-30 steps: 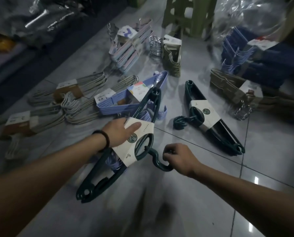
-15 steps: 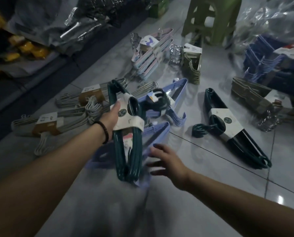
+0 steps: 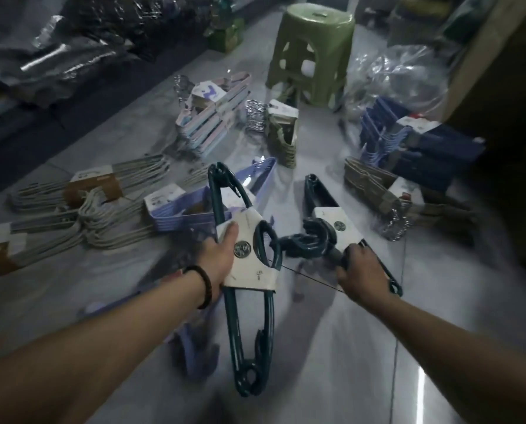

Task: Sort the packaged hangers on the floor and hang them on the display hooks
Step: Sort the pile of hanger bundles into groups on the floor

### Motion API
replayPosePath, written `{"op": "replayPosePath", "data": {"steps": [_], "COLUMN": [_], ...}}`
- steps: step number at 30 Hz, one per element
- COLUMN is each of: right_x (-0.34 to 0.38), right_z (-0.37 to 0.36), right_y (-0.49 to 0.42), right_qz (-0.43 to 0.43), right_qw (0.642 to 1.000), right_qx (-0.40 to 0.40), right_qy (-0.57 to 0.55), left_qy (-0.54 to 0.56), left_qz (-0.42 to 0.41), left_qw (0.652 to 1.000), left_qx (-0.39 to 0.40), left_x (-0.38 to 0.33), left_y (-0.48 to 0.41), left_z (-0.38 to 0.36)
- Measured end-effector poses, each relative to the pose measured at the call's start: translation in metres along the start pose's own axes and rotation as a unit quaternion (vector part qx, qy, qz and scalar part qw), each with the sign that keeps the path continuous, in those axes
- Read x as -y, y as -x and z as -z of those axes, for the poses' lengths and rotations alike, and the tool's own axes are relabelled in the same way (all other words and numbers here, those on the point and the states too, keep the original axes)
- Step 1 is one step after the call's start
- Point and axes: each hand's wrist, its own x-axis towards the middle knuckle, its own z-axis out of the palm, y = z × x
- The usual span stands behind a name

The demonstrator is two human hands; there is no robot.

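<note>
Two dark-green hanger packs (image 3: 255, 278), one green plastic stool (image 3: 312, 56), one dark bracelet (image 3: 205, 286)

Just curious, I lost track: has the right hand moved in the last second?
Yes. The right hand moved rightward to the second dark green hanger pack lying on the floor, which it now grips.

In front of the stool (image 3: 312, 56), we have a bare lane of floor (image 3: 320, 151) to reach through. Left of the stool, pastel packs (image 3: 213, 117) and an olive pack (image 3: 283, 139) hem it; right of the stool, a bag (image 3: 402, 75), navy packs (image 3: 423, 148) and tan packs (image 3: 375, 185). Further from the stool, teal packs (image 3: 252, 276) block the lane.
</note>
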Motion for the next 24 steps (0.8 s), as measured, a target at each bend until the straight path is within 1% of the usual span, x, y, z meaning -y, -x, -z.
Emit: {"op": "replayPosePath", "data": {"steps": [2, 3, 6, 8, 10, 11, 13, 16, 18, 20, 22, 24], "right_x": [-0.041, -0.055, -0.081, -0.086, -0.087, -0.088, -0.094, -0.104, -0.106, -0.104, -0.098, -0.089], "right_z": [0.005, 0.006, 0.004, 0.003, 0.004, 0.005, 0.006, 0.016, 0.029, 0.042, 0.057, 0.074], "right_y": [-0.003, -0.002, 0.0, -0.003, -0.008, -0.009, -0.01, -0.017, -0.026, -0.036, -0.044, -0.048], "right_qz": [-0.042, -0.04, 0.012, 0.017, 0.01, 0.013, 0.032, 0.042, 0.06, 0.066, 0.032, -0.005], "right_qw": [0.996, 0.993, 0.977, 0.97, 0.971, 0.973, 0.982, 0.995, 0.996, 0.996, 0.997, 0.987], "right_qx": [0.038, 0.059, 0.078, 0.083, 0.091, 0.088, 0.056, -0.003, -0.03, -0.052, -0.069, -0.071], "right_qy": [0.064, 0.098, 0.199, 0.227, 0.222, 0.212, 0.177, 0.086, 0.061, 0.036, -0.03, -0.146], "left_qy": [-0.043, -0.066, -0.108, -0.143, -0.158, -0.154, -0.135, -0.147, -0.156, -0.163, -0.149, -0.151], "left_qz": [-0.013, -0.021, -0.021, -0.019, -0.012, -0.008, -0.002, -0.006, -0.015, -0.006, 0.007, 0.039], "left_qw": [0.999, 0.997, 0.993, 0.988, 0.986, 0.986, 0.988, 0.985, 0.984, 0.983, 0.985, 0.982], "left_qx": [0.01, 0.016, 0.034, 0.049, 0.057, 0.063, 0.075, 0.087, 0.088, 0.082, 0.09, 0.103], "left_x": [0.024, 0.036, 0.051, 0.059, 0.065, 0.07, 0.079, 0.092, 0.096, 0.1, 0.105, 0.106], "left_y": [-0.006, -0.009, 0.004, 0.01, 0.014, 0.014, 0.014, 0.015, 0.016, 0.013, 0.005, -0.001], "left_z": [-0.024, -0.037, -0.072, -0.091, -0.104, -0.107, -0.111, -0.111, -0.111, -0.11, -0.107, -0.107]}}
